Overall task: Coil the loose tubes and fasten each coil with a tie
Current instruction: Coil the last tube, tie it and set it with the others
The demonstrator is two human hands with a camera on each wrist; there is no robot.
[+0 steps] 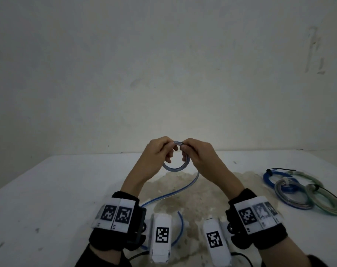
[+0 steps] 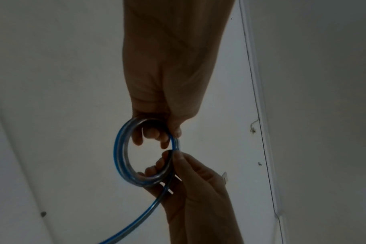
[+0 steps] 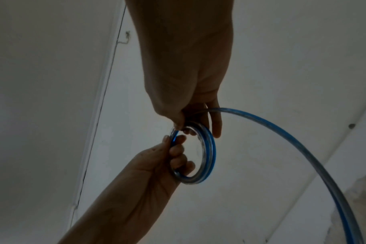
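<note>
A clear tube with a blue stripe is wound into a small coil (image 1: 176, 168), held upright above the table's middle. My left hand (image 1: 168, 148) pinches the coil's top from the left, its other fingers curled through the ring. My right hand (image 1: 186, 148) pinches the top from the right, right beside the left. The tube's loose tail (image 1: 196, 179) drops from the right hand and runs back under my left wrist. In the left wrist view the left hand (image 2: 173, 130) and right hand (image 2: 174, 156) meet on the coil (image 2: 120, 153). The right wrist view shows the coil (image 3: 209, 148) and tail (image 3: 303, 148).
The white table (image 1: 48, 189) has a rough stained patch (image 1: 198, 191) under my hands. At the right lie three tied coils: blue (image 1: 267, 180), clear grey (image 1: 292, 199) and green (image 1: 327, 205). A bare wall stands close behind the table.
</note>
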